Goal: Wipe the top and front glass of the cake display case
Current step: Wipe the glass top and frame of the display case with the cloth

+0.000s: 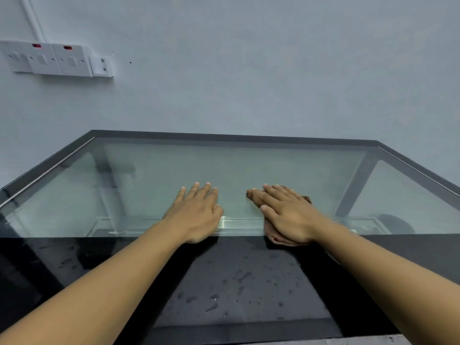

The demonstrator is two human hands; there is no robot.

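- The top glass (224,165) lay flat, long axis left to right, mostly beyond the hands
- A brown cloth (251,195) sat at its near edge, pressed down by the right hand (288,215), fingers straight
- The left hand (196,215) rested flat alongside, empty

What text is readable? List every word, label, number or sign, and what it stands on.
No text can be read.
On the white double wall socket: only red indicator marks, no legible lettering.
On the small white plastic box: dark marks, too blurred.
On the black-framed glass display case and brown cloth under the right hand: no print.
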